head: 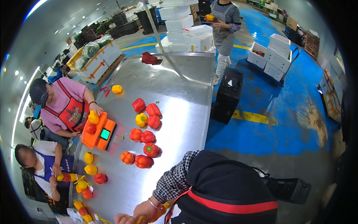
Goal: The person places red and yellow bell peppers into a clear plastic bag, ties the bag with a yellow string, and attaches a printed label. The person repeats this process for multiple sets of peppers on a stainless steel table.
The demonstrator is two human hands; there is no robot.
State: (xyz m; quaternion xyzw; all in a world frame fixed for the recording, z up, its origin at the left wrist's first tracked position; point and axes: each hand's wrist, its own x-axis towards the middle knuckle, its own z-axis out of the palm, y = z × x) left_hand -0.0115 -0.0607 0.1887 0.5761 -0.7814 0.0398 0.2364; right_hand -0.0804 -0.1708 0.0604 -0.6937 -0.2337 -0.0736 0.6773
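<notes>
My right hand (146, 210), a bracelet at its wrist, is at the bottom edge beside the steel table. Fingers (123, 219) next to it, cut off by the frame, seem to be my left hand's. Something brownish yellow and blurred lies between them; I cannot tell which hand holds it. Partly hidden behind my right wrist is an orange-yellow bell pepper (163, 210). Left of my hands lies a row of yellow and orange-red peppers (82, 211). Further up the table (179, 140), red peppers (151, 149) and a yellow pepper (141, 119) are grouped.
Across the table a co-worker's hand (96, 108) touches a yellow pepper (93, 117) on an orange scale (90, 137). Another co-worker holds a pepper bundle (66, 177). A black crate (228, 93) stands beside the table. White foam boxes (277, 57) sit on a trolley.
</notes>
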